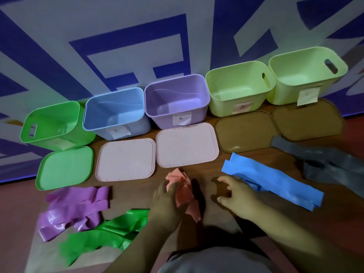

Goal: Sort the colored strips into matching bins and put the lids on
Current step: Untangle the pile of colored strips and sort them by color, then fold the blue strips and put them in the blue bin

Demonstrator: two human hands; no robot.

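Observation:
My left hand [167, 203] grips a bunch of pink strips [184, 194] near the middle of the floor. Beside it, my right hand [234, 196] hovers with its fingers spread and holds nothing, close to the blue strips [275, 180]. Purple strips [74, 207] and green strips [102, 237] lie at the left, grey strips [325, 164] at the right. Along the wall stand the green bin [55, 125], blue bin [116, 115], purple bin [175, 101] and two light green bins [238, 89] [303, 75], all without lids.
In front of the bins lie a green lid [65, 168], two pale pink lids [126, 160] [187, 148] and two brown lids [246, 133] [307, 119]. A blue and white patterned wall rises behind the bins.

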